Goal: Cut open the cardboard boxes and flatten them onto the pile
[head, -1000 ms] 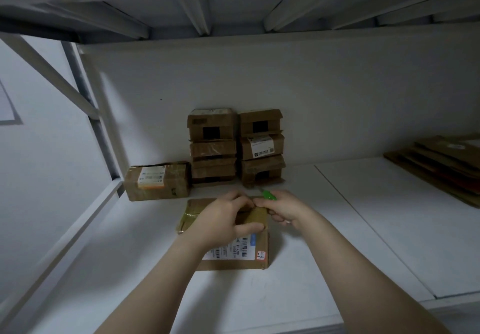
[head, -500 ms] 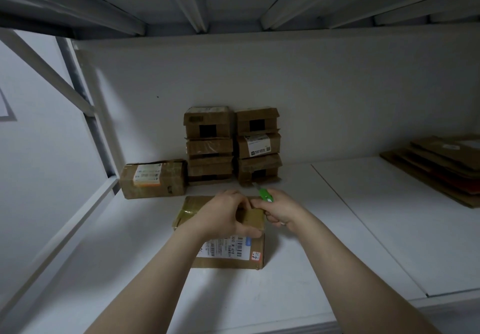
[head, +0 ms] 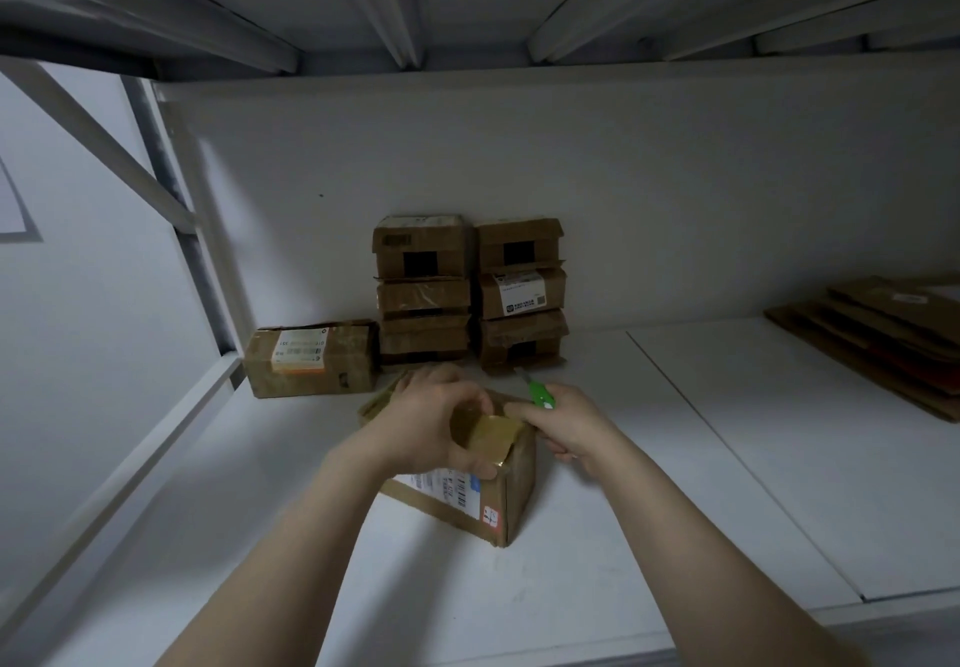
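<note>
**Q:** Quick, where's the box?
**A:** I've got the brown cardboard box with a white barcode label [head: 501, 503] mid-way along the white shelf [head: 727, 458]. It's nearer the front edge than the back wall, with one corner turned toward the front.

**Q:** Hands?
**A:** My left hand [head: 431, 427] is clamped over the box top, fingers curled, thumb at the near top edge by a shiny flap of yellowish tape [head: 491, 432]. My right hand [head: 569, 430] is wrapped round the green-handled box cutter [head: 540, 397], forefinger touching the box's top right edge. The blade tip pokes out toward the back wall, off the box.

**Q:** Rest?
**A:** Two stacks of small brown cardboard boxes [head: 423, 297] stand side by side, three high each, at the back wall. A lone taped brown box [head: 311, 357] sits just left of them, near the back left corner. The pile of flattened brown cardboard [head: 883, 339] is at the right edge, well apart from both hands.
</note>
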